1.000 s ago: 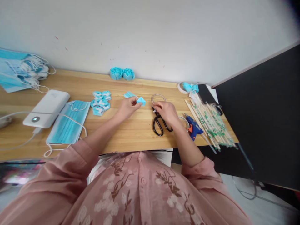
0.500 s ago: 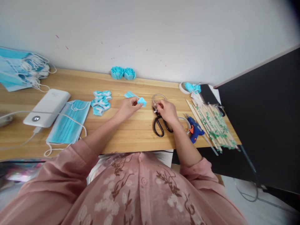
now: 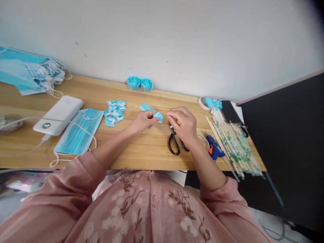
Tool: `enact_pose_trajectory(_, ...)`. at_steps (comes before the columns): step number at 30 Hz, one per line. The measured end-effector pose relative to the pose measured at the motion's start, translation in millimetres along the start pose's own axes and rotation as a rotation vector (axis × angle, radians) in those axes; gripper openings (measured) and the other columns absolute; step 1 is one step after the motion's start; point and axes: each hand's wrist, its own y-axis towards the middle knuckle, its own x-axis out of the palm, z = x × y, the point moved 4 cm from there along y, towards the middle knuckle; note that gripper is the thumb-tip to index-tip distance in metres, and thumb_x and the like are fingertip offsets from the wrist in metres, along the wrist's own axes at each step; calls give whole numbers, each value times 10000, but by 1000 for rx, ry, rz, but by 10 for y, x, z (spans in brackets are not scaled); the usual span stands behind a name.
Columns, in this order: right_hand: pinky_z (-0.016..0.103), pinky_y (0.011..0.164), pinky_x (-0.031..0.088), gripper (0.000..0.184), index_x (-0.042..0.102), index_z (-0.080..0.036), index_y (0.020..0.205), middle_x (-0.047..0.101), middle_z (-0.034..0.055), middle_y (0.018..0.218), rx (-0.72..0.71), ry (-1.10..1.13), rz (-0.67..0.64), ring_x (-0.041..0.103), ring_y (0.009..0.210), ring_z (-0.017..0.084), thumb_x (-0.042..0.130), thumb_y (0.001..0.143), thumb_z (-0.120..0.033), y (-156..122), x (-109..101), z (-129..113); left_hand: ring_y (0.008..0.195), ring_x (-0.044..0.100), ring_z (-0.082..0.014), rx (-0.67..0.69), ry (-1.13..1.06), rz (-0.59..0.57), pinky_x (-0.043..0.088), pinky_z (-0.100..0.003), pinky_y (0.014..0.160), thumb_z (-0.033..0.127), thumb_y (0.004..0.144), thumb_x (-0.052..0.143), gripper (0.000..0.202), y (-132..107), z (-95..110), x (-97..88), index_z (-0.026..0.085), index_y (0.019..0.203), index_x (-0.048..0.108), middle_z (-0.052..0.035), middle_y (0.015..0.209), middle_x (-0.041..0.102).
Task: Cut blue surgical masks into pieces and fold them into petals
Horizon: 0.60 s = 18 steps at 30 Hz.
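Observation:
My left hand (image 3: 146,120) is closed, pinching a small folded piece of light-blue mask fabric (image 3: 158,116) between thumb and fingers. Just to its right, my right hand (image 3: 182,123) has thumb and forefinger pressed together; whatever lies between them is too small to make out. Black-handled scissors (image 3: 174,144) lie under and below that hand, their blades partly hidden. Behind my left hand rests a blue fabric strip (image 3: 147,107). To the left, several folded blue pieces with white strips (image 3: 114,113) sit in a cluster.
Two blue fabric roses (image 3: 140,83) stand by the wall. Leftward are a face mask (image 3: 78,131), a white power bank (image 3: 58,115) with a cable, and a mask pile (image 3: 30,72). At right lie a blue glue gun (image 3: 214,147), wrapped chopsticks (image 3: 236,145) and a tape roll (image 3: 203,103).
My right hand has lifted away from the scissors and a ring beside them, toward the folded piece. My left hand still pinches that piece. The whole view has shifted slightly.

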Motion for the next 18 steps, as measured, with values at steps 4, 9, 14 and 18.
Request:
enact_pose_trajectory(4,342,745,511,163,709,-243,910,711,53,841,-121,-91,79,647,805,185,558,933,-188,-50,145,42,452,397,-61,-55,-75,-6,315,-206,486,139,807,596,222,7,-26,-11,172,612,496,60,493,460)
enact_pose_trajectory(9,361,739,487,157,704,-266,908,682,49,830,-83,-105,71,631,800,195,562,919,-199,-167,255,124,433,410,-50,-99,-101,-25,336,-203,484,110,833,603,260,3,-53,17,168,608,486,51,493,490)
enact_pose_trajectory(14,360,732,491,174,715,-276,912,682,52,834,-119,-104,87,622,795,196,553,929,-214,-182,279,142,419,411,-47,-143,-73,-37,312,-203,471,88,850,594,254,-18,-16,29,160,622,508,62,469,472)
enact_pose_trajectory(18,374,742,495,197,727,-284,915,684,58,856,-91,-95,49,620,815,205,536,943,-241,-176,309,170,424,420,-42,-145,-77,-45,330,-202,476,71,851,585,271,-17,-24,29,163,613,494,60,486,482)
